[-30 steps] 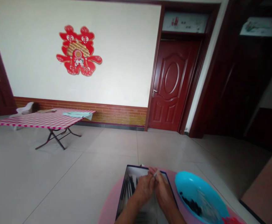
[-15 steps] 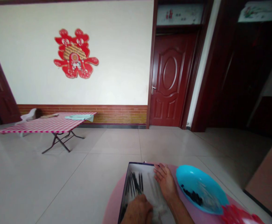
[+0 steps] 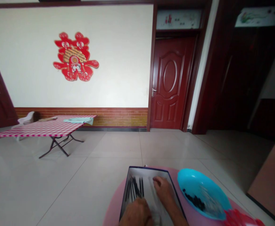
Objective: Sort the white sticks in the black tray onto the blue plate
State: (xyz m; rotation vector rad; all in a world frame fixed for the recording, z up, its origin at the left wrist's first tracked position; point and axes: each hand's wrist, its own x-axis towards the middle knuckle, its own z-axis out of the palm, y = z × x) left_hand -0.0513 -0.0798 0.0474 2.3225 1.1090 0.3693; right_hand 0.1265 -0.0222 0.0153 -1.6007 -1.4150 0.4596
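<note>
A shallow white box with a dark rim lies on a pink round table. Several thin black sticks rest in its left part, and faint clear pieces lie in its right part. My left hand is curled over the lower part of the box, just below the black sticks; what its fingers hold is hidden. Over the box's right side is my right hand, fingers bent together beside the clear pieces; anything between them is too small to tell.
Right of the box sits a blue oval basin with small black parts and clear pieces. Red plastic lies beside it. A checkered folding table stands further off at the left, near the wall.
My right hand has come off the box's right rim and moved inward, its spread fingers now bent together. My left hand stays near the black sticks. The view has shifted slightly.
</note>
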